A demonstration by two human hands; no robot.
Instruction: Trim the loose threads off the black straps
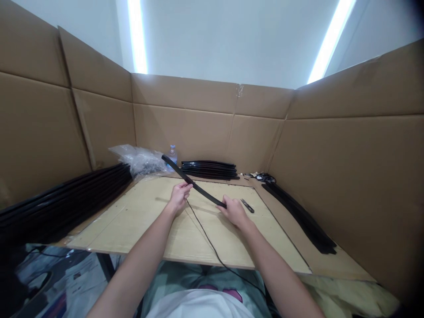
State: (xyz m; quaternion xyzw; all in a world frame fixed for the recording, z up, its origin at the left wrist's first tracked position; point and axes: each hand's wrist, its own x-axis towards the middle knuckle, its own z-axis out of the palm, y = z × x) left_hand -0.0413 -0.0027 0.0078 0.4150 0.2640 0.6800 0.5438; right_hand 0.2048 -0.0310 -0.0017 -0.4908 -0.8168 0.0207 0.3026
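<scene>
A long, slightly curved black strip (203, 191) is held above the pale board (132, 225), slanting from upper left to lower right. My right hand (233, 210) grips its lower right end. Near the strip's middle, my left hand (180, 195) has its fingers pinched together at its edge. A thin black cord (207, 238) runs from the left fingers down over the board's front edge toward my lap; how it meets the strip is too small to make out. Small dark thread snips (247, 206) lie on the board just right of my right hand.
Black strips (73, 196) are piled along the left side, with another stack (208, 169) at the back. More strips (300, 216) lie on the right. A clear plastic bag (141, 159), a water bottle (172, 153) and tangled black cord (265, 177) sit near the back. Cardboard walls (185, 123) enclose three sides.
</scene>
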